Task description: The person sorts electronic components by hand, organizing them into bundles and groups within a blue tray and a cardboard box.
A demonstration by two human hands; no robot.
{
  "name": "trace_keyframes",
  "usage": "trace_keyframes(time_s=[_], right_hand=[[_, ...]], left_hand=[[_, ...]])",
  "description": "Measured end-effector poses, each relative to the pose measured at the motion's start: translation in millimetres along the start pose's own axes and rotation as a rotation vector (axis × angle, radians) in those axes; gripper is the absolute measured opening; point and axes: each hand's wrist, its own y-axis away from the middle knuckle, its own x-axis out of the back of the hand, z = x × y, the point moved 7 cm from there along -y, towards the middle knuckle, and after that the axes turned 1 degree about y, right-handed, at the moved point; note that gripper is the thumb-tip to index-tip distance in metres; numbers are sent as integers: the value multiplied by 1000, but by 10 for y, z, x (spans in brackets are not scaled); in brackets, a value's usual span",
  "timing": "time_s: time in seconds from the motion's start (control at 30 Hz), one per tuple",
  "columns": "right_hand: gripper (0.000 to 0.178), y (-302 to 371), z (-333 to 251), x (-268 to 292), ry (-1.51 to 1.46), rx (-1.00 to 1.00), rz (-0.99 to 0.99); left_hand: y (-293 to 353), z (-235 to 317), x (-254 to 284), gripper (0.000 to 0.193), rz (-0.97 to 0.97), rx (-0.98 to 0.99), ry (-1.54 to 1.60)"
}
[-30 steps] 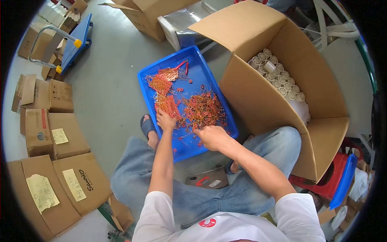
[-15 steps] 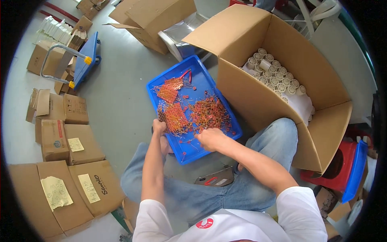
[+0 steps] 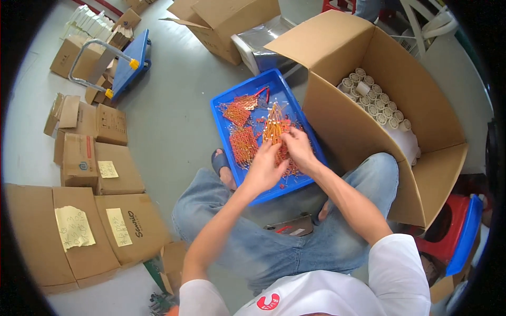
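Observation:
A shallow blue tray (image 3: 287,95) lies on the floor before my knees. In its right half, my left hand (image 3: 265,164) and my right hand (image 3: 299,149) are close together around a bundle of thin orange-gold wire pieces (image 3: 274,126). The bundle's bright ends stick up beyond my fingers, which hide its lower part. More wire pieces with red parts (image 3: 243,146) lie lined up at the tray's left side. Another lined-up pile (image 3: 236,112) sits farther off, beside a red-handled tool (image 3: 263,94) that looks like pliers.
A large open carton (image 3: 342,110) with white cylindrical rolls (image 3: 377,102) stands against the tray's right side. Stacked cartons (image 3: 118,174) line the left, with a blue trolley (image 3: 129,71) beyond. A phone-like dark object (image 3: 290,225) lies between my legs. A red stool (image 3: 445,231) is at right.
My left hand has moved right from the tray's left edge to meet my right hand. Both now gather a wire bundle raised at an angle. The view has shifted slightly.

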Motion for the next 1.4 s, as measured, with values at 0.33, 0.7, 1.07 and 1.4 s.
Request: trace_keyframes(time_s=[0.33, 0.7, 1.07, 1.4], right_hand=[[31, 117, -432, -211, -314, -54, -252], [18, 64, -231, -27, 162, 268, 5], [16, -128, -332, 326, -338, 73, 181], [18, -91, -416, 265, -495, 76, 84]], left_hand=[[-249, -245, -8, 30, -27, 516, 1394], [-146, -295, -80, 23, 329, 455, 536], [-194, -534, -76, 47, 476, 424, 443], [-254, -345, -34, 31, 356, 477, 1257]])
